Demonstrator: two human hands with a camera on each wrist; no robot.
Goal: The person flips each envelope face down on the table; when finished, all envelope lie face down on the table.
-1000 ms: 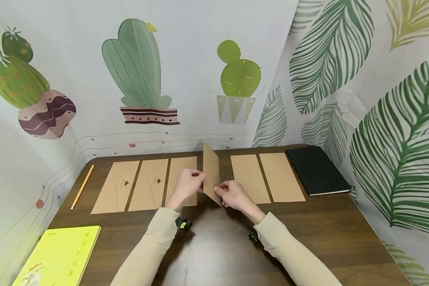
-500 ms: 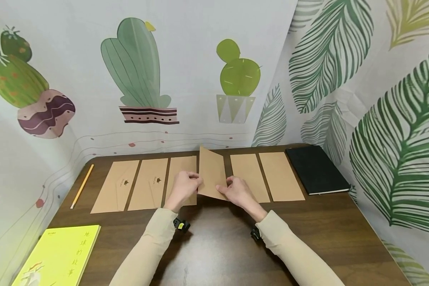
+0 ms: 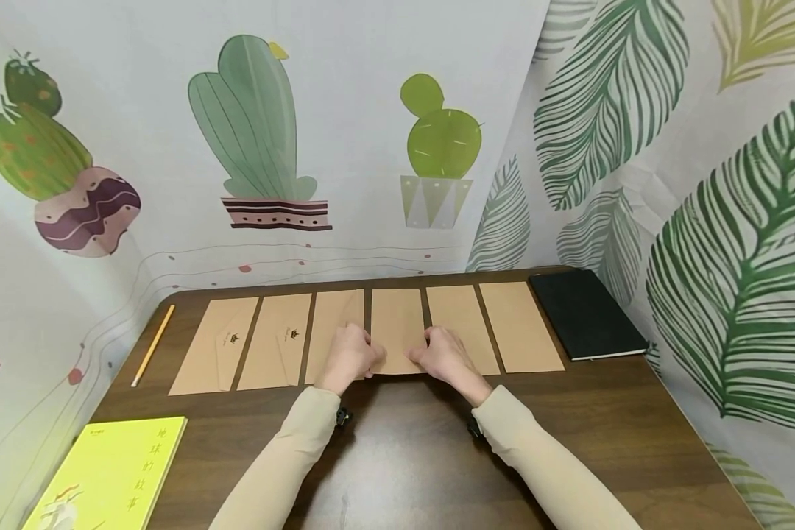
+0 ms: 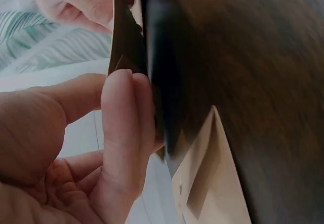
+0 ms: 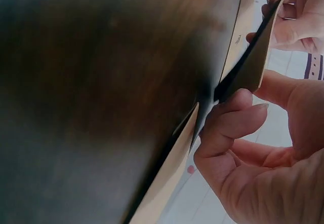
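Observation:
A plain brown paper envelope (image 3: 397, 320) lies nearly flat in the middle of a row of similar envelopes. My left hand (image 3: 354, 352) pinches its left edge and my right hand (image 3: 441, 355) its right edge, both near the front corners. In the left wrist view the thumb and fingers lie on opposite faces of the envelope (image 4: 120, 36), whose near edge shows a dark gap beneath it. The right wrist view shows it tilted, held between both hands (image 5: 260, 51). My left wrist overlaps the neighbouring envelope (image 3: 331, 316).
Two envelopes (image 3: 215, 338) with crown prints lie at left, two plain ones (image 3: 522, 324) at right. A pencil (image 3: 153, 346) lies far left, a yellow book (image 3: 106, 471) front left, a black notebook (image 3: 586, 313) at back right. A printed cloth hangs behind the table (image 3: 424, 456).
The middle envelope stood on edge, turned to face me, and has been lowered almost flat into the row between its neighbours. Both hands have kept hold and come down with it.

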